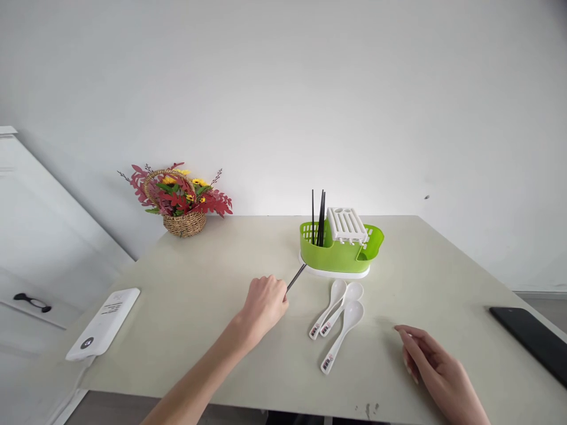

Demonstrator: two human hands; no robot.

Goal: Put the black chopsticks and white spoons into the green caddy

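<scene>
My left hand (266,301) is closed around black chopsticks (296,278), whose far ends reach the base of the green holder; how many it grips is hidden. The green utensil holder (336,257) has a white slatted rack on top and a white base. Several black chopsticks (322,218) stand upright in its left compartment. In front of the holder lie three white spoons (342,336), bowls pointing away from me, labels on their handles. To their right my right hand (432,366) hovers near or rests on the table, fingers loosely curled and apart, holding nothing visible.
A wicker basket of artificial flowers (185,224) stands at the back left against the wall. A white power bank (104,323) with a cable lies at the left edge. On the right edge lies a black phone (531,339). A white cabinet (35,254) flanks the table on the left.
</scene>
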